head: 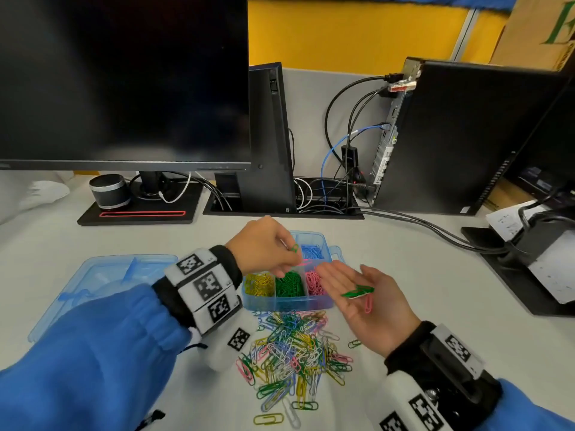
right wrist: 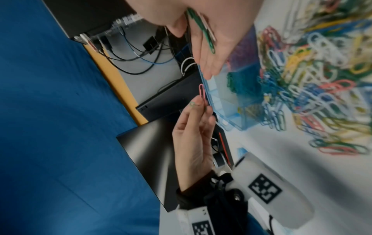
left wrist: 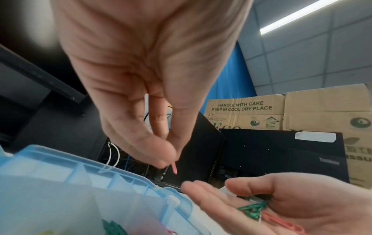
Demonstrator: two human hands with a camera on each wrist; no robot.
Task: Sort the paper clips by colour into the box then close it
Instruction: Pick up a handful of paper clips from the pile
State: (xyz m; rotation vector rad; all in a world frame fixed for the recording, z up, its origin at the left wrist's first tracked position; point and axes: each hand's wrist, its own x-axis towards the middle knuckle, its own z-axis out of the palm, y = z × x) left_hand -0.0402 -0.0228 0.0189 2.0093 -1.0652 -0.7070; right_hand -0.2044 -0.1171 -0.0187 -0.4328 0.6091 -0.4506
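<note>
A translucent blue lid (head: 102, 275) is seen lying flat at the left of the white worktop (head: 404, 262). To its right, the left hand (head: 264, 250) is held above the compartmented blue box (head: 287, 301), its fingers curled; a pink paper clip (right wrist: 202, 93) and a green paper clip (head: 294, 247) are pinched at the fingertips. Yellow, green and pink clips are sorted in the near row of the box, and blue clips in a far compartment. A mixed pile of paper clips (head: 295, 353) is spread on the worktop just near of the box. At the right, the right hand (head: 364, 303) is held palm up and flat beside the box, with several green clips (head: 357, 291) and one pink clip (head: 368, 303) resting loose on it.
</note>
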